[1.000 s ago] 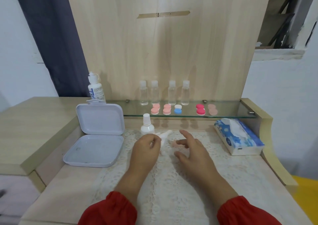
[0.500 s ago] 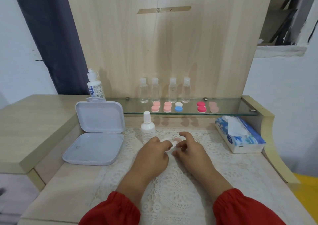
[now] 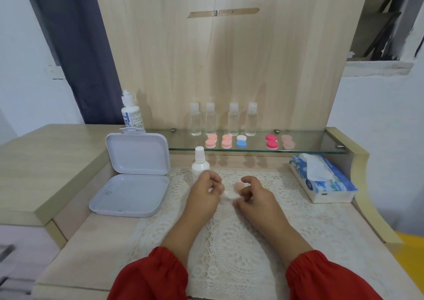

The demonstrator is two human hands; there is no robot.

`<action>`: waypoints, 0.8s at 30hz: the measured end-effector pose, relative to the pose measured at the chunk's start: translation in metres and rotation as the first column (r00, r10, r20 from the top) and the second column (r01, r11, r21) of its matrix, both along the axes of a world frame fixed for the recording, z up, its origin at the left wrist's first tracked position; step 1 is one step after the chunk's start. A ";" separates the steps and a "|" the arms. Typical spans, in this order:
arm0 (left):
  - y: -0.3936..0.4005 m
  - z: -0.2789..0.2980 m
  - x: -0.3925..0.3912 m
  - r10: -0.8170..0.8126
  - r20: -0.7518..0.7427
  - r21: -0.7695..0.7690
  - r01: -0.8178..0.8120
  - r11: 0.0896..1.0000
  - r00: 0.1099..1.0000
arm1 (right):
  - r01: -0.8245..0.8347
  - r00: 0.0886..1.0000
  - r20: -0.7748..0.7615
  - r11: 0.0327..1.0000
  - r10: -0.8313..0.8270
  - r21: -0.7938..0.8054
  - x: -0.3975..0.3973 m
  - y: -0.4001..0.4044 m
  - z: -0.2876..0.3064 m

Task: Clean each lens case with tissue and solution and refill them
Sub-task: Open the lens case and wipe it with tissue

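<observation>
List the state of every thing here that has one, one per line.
White hinged box: open, lid upright, nothing visible inside.
Tissue pack: opened, a tissue sticking out.
Small white bottle: upright, capped.
Four clear bottles: upright, capped.
Solution bottle: upright, cap on.
Lens cases on the shelf: lids on.
Left hand: pinching a wad of tissue.
Right hand: fingers curled at a pale pink lens case.

Single head view, worn on my head, looking forward and down over the desk. My left hand [image 3: 204, 194] and right hand [image 3: 254, 194] sit low centre, close to the lens. Glass shelf [image 3: 307, 148] and wooden back panel [image 3: 229, 59] face me farther off. Wide angle bends the desk edges. No second view.
</observation>
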State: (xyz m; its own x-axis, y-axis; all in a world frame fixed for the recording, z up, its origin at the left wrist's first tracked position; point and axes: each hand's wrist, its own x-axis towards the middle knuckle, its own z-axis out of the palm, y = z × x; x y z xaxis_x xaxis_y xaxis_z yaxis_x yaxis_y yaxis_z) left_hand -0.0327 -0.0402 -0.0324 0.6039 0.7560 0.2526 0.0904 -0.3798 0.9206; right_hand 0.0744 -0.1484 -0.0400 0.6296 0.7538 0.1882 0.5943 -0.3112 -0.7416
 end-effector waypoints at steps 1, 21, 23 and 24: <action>0.000 0.002 -0.002 0.061 0.076 -0.005 -0.061 0.998 0.995 | -0.002 1.000 -0.003 1.000 0.002 0.001 0.000 0.000 0.000; -0.001 -0.010 -0.006 0.024 -0.200 0.492 0.079 0.867 0.980 | 0.005 0.999 -0.033 0.999 -0.004 0.034 -0.002 -0.005 0.000; -0.002 -0.011 -0.005 0.037 -0.238 0.535 0.099 0.839 0.971 | 0.003 0.999 -0.039 1.000 -0.002 0.030 -0.002 -0.005 0.000; -0.002 -0.011 -0.005 0.039 -0.260 0.552 0.115 0.826 0.965 | 0.002 0.999 -0.041 1.000 -0.001 0.028 -0.002 -0.005 0.000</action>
